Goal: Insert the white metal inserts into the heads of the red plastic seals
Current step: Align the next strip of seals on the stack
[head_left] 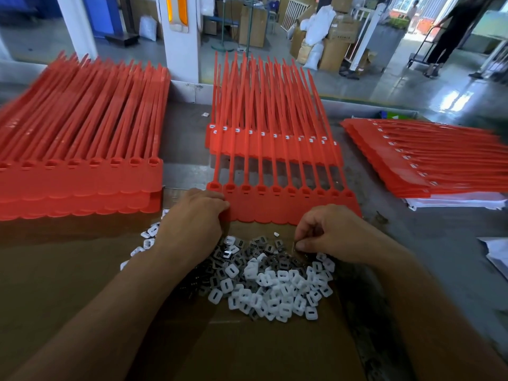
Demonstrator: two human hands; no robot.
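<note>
A strip of joined red plastic seals [288, 204] lies in front of me, its row of heads open toward me and its tails running away. My left hand [193, 224] grips the strip's near left corner. A heap of white inserts mixed with small dark metal pieces [272, 281] lies on brown cardboard [82, 284] below the strip. My right hand [327, 232] hovers over the heap's far right edge, its thumb and forefinger pinching a small piece that I cannot make out clearly. Beyond the strip lies a second layer of seals [264, 144] with white inserts in their heads.
A thick stack of red seals [79, 149] fills the left of the table. A flatter stack [428, 160] with white inserts lies at the right on white sheets. Grey tabletop [439, 243] shows at the right. A person stands far back right in the workshop [450, 31].
</note>
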